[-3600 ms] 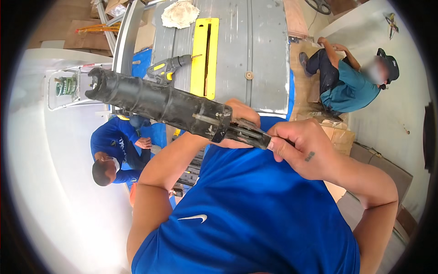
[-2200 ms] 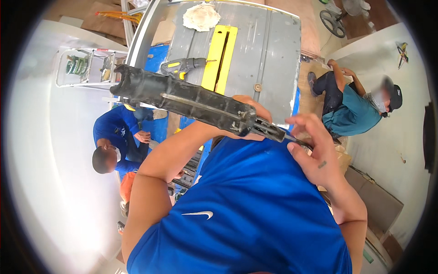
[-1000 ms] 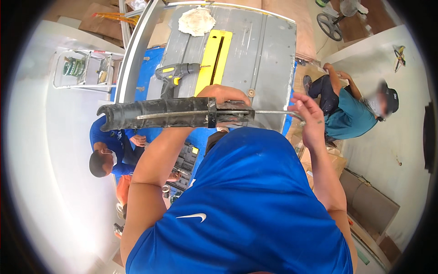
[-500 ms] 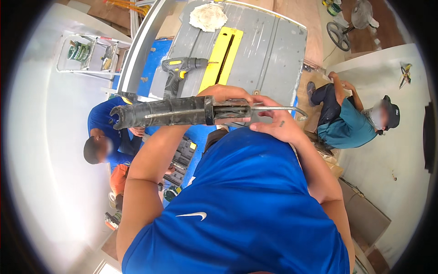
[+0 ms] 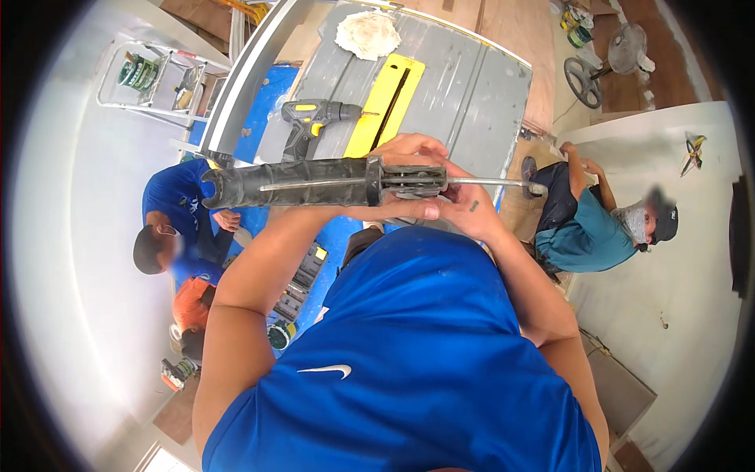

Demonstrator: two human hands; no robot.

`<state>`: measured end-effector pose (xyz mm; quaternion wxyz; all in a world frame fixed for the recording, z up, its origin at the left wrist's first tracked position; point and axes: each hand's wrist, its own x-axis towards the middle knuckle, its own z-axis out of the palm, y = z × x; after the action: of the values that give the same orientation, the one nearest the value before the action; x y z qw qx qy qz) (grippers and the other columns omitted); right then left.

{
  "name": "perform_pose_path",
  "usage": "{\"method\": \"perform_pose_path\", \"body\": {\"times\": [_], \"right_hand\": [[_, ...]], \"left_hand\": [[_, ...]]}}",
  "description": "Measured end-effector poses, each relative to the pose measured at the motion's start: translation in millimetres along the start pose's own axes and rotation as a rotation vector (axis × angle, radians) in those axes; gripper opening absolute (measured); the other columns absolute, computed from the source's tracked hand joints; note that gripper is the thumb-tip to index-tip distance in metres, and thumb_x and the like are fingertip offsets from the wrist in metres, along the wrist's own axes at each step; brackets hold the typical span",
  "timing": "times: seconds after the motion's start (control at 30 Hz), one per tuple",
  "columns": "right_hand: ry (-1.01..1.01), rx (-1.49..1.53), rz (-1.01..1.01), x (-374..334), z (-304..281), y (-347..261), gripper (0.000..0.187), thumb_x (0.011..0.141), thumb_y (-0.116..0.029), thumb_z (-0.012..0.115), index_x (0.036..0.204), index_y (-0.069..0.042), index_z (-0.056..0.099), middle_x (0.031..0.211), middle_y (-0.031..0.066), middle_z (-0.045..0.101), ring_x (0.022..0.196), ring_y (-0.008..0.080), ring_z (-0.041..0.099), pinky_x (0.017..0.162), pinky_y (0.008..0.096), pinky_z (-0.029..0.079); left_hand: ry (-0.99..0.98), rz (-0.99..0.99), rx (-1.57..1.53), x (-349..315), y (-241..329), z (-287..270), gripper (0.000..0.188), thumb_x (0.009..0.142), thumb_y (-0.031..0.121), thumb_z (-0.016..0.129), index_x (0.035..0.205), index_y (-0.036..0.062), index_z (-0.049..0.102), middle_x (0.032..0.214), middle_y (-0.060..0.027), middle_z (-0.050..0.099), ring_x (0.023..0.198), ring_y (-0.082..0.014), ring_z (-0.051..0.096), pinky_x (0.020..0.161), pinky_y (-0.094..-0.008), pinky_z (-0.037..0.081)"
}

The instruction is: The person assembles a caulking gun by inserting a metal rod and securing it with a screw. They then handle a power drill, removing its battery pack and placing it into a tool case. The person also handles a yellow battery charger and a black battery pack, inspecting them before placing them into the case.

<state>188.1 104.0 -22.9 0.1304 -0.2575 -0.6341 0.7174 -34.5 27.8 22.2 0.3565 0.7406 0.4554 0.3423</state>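
A worn black caulking gun (image 5: pixel 314 181) lies crosswise in front of my chest, its open-ended barrel to the left. Its metal rod (image 5: pixel 495 182) sticks out to the right with the bent end beyond my hands. My left hand (image 5: pixel 393 210) is closed round the gun at the handle end, thumb along the near side and fingers showing past the far side. Close against it, my right hand (image 5: pixel 474 212) is at the rear of the gun, beside the rod. Its fingers are mostly hidden behind the gun and left hand.
Ahead stands a grey saw table (image 5: pixel 460 94) with a yellow insert (image 5: pixel 385 106), a cordless drill (image 5: pixel 318 118) and a whitish cloth (image 5: pixel 367 35). One person in blue (image 5: pixel 181 197) is at left, another in teal (image 5: pixel 586 224) at right. A stepladder (image 5: pixel 161 82) holds a tub.
The gun has shifted slightly right and rolled, so its rod end looks turned. My left thumb now shows along its near side, and my right fingers have left the rod's side.
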Motion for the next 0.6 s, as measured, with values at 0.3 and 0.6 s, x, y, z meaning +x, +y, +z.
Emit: {"method": "perform_pose_path", "body": {"times": [0.3,0.6], "right_hand": [[-0.293,-0.102,0.097,4,-14,-24,0.049,0.083,-0.024,0.086,0.122,-0.003,0.067,0.098,0.0081,0.075,0.094,0.0149,0.071,0.081,0.0304,0.056],[-0.059,0.167,-0.211,-14,6,-14,0.046,0.088,-0.024,0.081,0.124,-0.002,0.065,0.106,0.0039,0.072,0.093,0.0126,0.068,0.078,0.0285,0.055]], "left_hand": [[-0.201,-0.251,-0.535,17,12,5,0.085,0.088,0.032,0.083,0.154,0.006,0.036,0.148,-0.0086,0.047,0.119,-0.0191,0.062,0.103,-0.039,0.051],[-0.318,-0.318,-0.507,25,15,12,0.08,0.085,0.029,0.086,0.149,0.0066,0.042,0.128,-0.0097,0.065,0.117,-0.0171,0.063,0.103,-0.0372,0.052]]}}
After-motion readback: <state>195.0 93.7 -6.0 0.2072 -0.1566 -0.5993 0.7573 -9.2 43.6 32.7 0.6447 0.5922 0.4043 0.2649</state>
